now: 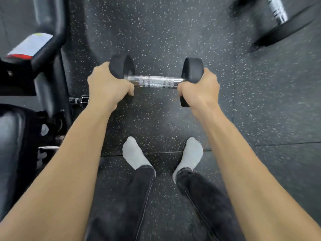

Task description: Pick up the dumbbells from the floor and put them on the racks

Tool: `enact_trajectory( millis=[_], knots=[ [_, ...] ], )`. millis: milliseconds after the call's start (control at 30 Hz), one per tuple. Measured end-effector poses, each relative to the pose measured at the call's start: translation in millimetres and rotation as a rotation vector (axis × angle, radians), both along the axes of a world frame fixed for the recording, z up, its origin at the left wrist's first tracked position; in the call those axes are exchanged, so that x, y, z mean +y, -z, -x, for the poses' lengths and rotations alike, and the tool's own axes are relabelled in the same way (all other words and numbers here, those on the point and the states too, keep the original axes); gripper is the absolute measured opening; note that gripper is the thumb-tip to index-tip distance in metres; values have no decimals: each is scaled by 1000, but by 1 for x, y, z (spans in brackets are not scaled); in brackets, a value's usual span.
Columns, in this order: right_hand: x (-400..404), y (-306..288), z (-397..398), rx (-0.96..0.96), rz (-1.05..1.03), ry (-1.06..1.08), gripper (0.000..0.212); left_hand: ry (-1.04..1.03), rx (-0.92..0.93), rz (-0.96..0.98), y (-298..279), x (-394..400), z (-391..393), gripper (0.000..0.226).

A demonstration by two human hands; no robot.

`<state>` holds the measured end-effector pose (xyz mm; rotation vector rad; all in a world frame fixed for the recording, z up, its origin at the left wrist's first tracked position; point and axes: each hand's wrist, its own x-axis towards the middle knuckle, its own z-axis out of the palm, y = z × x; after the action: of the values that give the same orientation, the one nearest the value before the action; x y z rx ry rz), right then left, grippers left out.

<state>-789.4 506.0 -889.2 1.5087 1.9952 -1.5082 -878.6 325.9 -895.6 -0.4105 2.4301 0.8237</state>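
The person's left hand [108, 82] is curled around one black rubber end of a small dumbbell with a shiny silver metal bar [154, 82]. The right hand [199, 87] is curled around the other black end. Both hands hold tight, with the thumbs tucked in next to the bar. The bar runs flat from side to side between the two hands. I cannot tell if the dumbbell is touching the ground or is just above it. It is out in front of the person's feet.

Both bare arms reach forward and down. Below them are two feet in light grey socks [134, 153], standing a little apart, and legs in dark grey jeans [199, 197].

Under it all is a black rubber floor with tiny white and yellow specks [165, 32].

On the person's left side is a black gym machine with padded seats [15, 133]. It has a white and red sticker [29, 46] near the top. A small silver knob [79, 100] sticks out from it, just beside the left wrist.

Far off to the right, at the top corner, lies a big black dumbbell with a silver handle [278, 20]. It looks blurry.
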Motion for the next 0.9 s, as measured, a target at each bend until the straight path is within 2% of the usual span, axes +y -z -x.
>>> enact_trajectory(
  millis=[200,367,533,633,767,900],
  knots=[
    [2,-179,24,193,-79,-139,33,-117,167,-98,-173,-13,0,39],
    [-15,-336,42,414,-109,-247,32,-136,338,-59,-343,-42,9,42],
    [-46,-483,48,644,-105,-376,30,-280,562,-44,-505,-78,-5,45],
    [-72,-559,42,765,-96,-434,27,-368,677,-33,-586,-105,-31,46],
    [-115,-635,30,877,-78,-563,23,-479,795,63,-665,-153,-82,42],
    [-191,-708,0,1017,-61,-746,17,-631,914,177,-745,-219,-163,44]
  ],
)
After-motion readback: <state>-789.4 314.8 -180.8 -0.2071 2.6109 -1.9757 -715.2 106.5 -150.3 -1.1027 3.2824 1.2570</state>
